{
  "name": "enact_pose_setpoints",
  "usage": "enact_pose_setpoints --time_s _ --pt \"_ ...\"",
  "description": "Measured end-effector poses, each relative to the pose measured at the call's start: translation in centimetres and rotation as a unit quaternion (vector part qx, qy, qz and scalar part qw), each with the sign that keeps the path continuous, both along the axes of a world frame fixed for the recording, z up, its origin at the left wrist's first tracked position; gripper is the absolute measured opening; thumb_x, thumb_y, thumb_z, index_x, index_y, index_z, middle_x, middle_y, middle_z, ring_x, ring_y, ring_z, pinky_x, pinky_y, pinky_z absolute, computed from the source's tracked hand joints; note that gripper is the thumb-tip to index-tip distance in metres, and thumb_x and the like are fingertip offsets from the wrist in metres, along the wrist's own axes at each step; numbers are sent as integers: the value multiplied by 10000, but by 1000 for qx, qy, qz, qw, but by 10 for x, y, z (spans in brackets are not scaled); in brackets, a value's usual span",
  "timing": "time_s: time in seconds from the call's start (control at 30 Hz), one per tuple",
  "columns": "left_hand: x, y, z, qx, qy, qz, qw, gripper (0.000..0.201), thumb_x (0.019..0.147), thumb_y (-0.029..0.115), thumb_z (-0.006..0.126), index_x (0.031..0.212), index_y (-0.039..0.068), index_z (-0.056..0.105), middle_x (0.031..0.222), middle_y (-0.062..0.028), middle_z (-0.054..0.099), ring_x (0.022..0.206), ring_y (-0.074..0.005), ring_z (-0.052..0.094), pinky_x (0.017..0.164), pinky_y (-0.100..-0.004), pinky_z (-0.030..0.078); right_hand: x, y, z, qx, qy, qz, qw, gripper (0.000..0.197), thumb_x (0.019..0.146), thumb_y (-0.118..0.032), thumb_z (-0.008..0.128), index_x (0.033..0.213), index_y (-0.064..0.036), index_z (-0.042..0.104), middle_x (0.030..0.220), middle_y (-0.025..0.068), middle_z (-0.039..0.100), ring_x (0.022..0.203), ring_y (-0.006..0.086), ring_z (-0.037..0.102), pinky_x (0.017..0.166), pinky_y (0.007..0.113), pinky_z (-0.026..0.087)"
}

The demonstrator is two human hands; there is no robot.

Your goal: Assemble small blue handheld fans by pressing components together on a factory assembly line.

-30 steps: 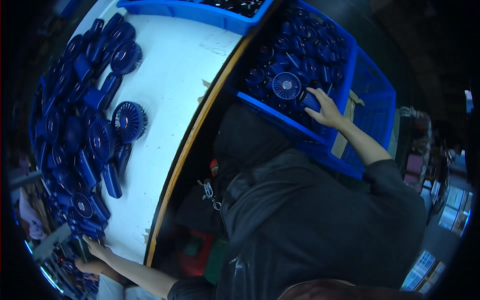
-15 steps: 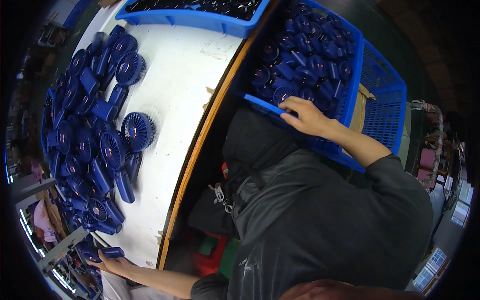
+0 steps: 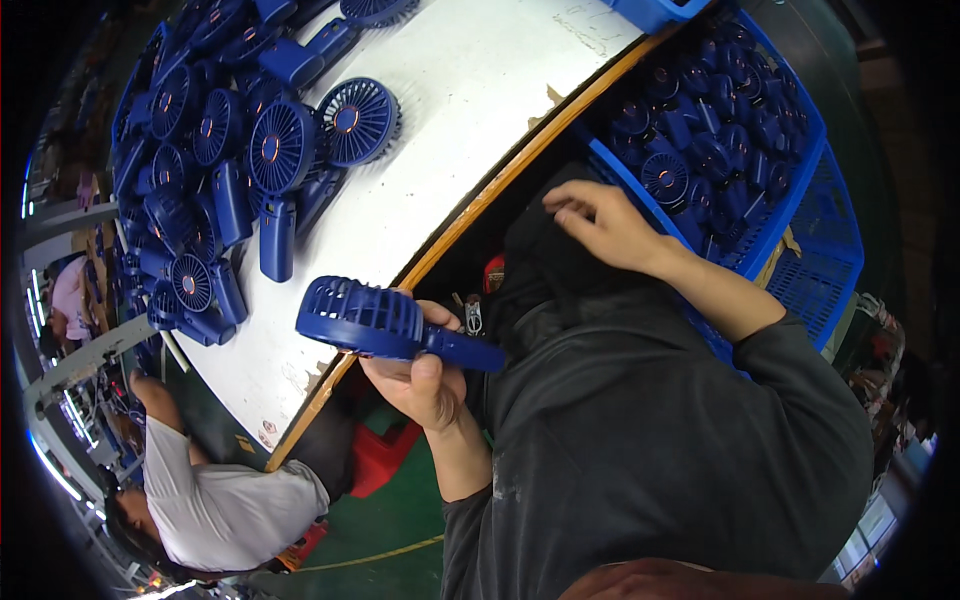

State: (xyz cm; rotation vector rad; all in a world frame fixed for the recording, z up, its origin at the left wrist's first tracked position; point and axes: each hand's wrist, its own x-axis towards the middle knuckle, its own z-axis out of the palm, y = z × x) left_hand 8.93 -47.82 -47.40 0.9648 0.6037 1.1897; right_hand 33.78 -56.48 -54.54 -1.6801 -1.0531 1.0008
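Note:
My left hand (image 3: 418,385) holds a dark blue handheld fan (image 3: 362,318) by its handle, just off the table's near edge. The fan lies sideways, its round slatted head pointing left and its handle toward my body. Over my dark-clothed lap, my right hand (image 3: 605,228) hovers with fingers loosely bent and apart, holding nothing. Beside it stands a blue plastic crate (image 3: 640,192) full of more such fans. On the white table (image 3: 455,120), a heap of blue fans (image 3: 280,148) spreads along the far left side.
A second blue crate (image 3: 828,235) stands beyond the full one. Part of a blue tray (image 3: 655,12) shows at the table's top end. A co-worker in a white shirt (image 3: 225,510) sits at the lower left, near a red stool (image 3: 378,460).
My left hand has brought a fan from the table's far left end in toward my body. My right hand has left the crate's rim. The view has shifted.

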Motion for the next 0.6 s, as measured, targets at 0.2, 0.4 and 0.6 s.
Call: enact_pose_setpoints --time_s 0.2,0.4,0.6 --pt "-8 0 -2 -12 51 -7 999 719 758 239 827 1263 -123 466 1199 -214 568 876 -260 637 726 -342 549 24 29 -31 48 -280 109 953 235 877 -5 579 1097 32 653 1020 150 686 961 258 677 849 370 528" --pt "-14 1 -1 -29 48 22 998 721 758 246 831 1276 -104 471 1193 -209 576 897 -261 632 743 -356 545 35 103 -55 -95 -474 327 812 350 864 -109 571 1186 20 620 1218 234 623 1147 366 593 1022 518 436" --pt "-22 0 -11 -49 37 15 998 727 759 242 834 1278 -109 466 1206 -222 573 882 -253 636 731 -348 547 38 106 -71 -21 -551 243 798 267 948 -145 508 1137 4 623 1115 197 643 1014 304 645 1125 619 285"
